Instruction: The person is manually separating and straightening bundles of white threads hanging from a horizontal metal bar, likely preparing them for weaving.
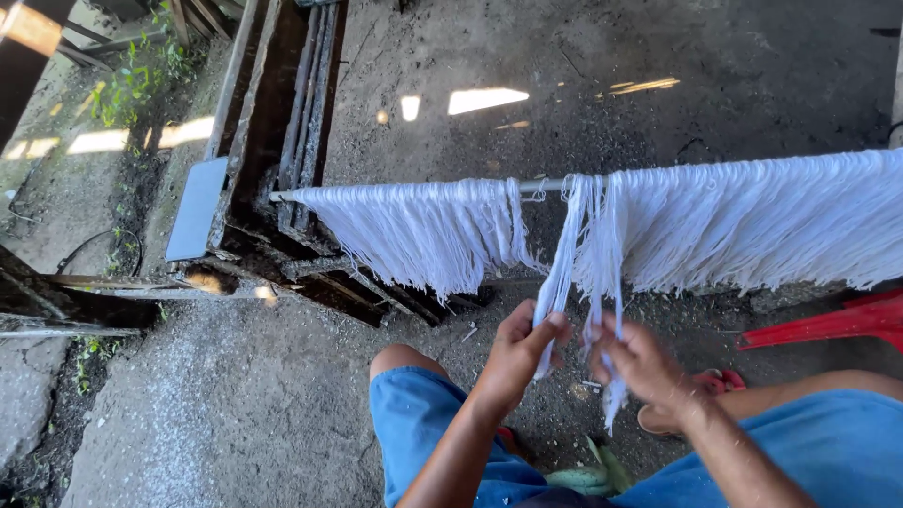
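One camera, worn on the person's head, is looking steeply down and forward over the knees. It is sitting close to the left hand and right hand, with the white threads on the rod just beyond and the concrete floor filling the rest.

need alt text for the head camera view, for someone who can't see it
Seen from above, a seated person's left hand and right hand each grip a bunch of white threads hanging from a horizontal rod. More white thread is draped along the rod on both sides, over a rough concrete floor. The person wears blue shorts.
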